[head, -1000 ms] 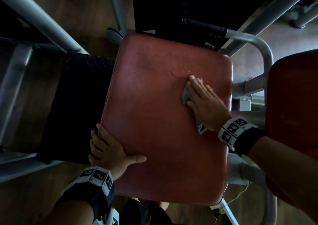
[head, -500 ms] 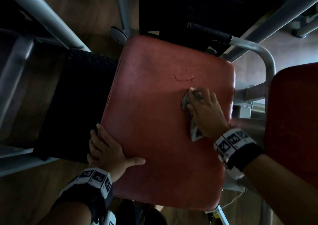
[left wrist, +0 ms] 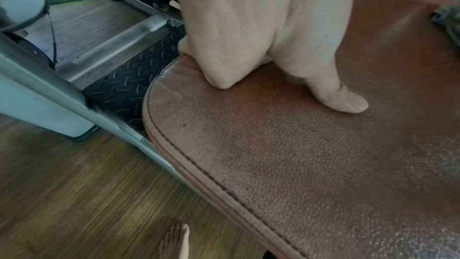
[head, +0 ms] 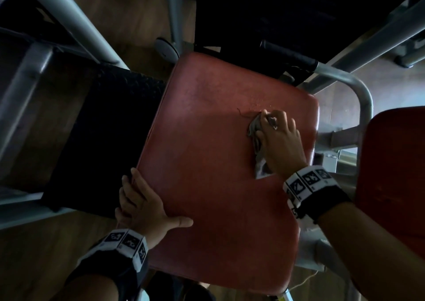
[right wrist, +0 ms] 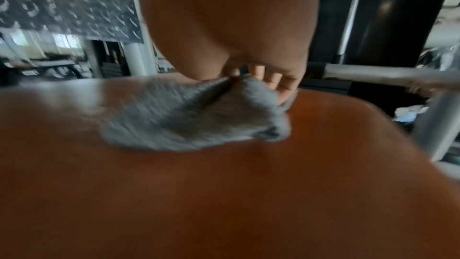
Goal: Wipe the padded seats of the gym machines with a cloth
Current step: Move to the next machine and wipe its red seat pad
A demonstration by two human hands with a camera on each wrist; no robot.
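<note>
A red padded seat (head: 207, 185) fills the middle of the head view. My left hand (head: 147, 206) grips its left edge, the fingers curled over the rim and the thumb (left wrist: 348, 103) pressed flat on top. My right hand (head: 280, 139) is on the seat's far right part, fingers curled round a bunched grey cloth (head: 261, 169) and pressing it onto the leather. The cloth's front reaches a thin dark squiggle (head: 243, 114) on the seat. The right wrist view is blurred and shows the cloth (right wrist: 194, 121) gathered under my fingertips (right wrist: 259, 74).
A second red pad (head: 391, 174) stands close on the right. A curved grey frame tube (head: 358, 93) with a black grip (head: 287, 54) wraps the seat's far right corner. A black tread plate (head: 103, 139) lies left of the seat, over wooden floor. A bare foot (left wrist: 174, 241) stands below.
My right hand drew the cloth back toward me, then pushed it away again up to the squiggle; its fingers went from flat to curled. The left hand kept its hold.
</note>
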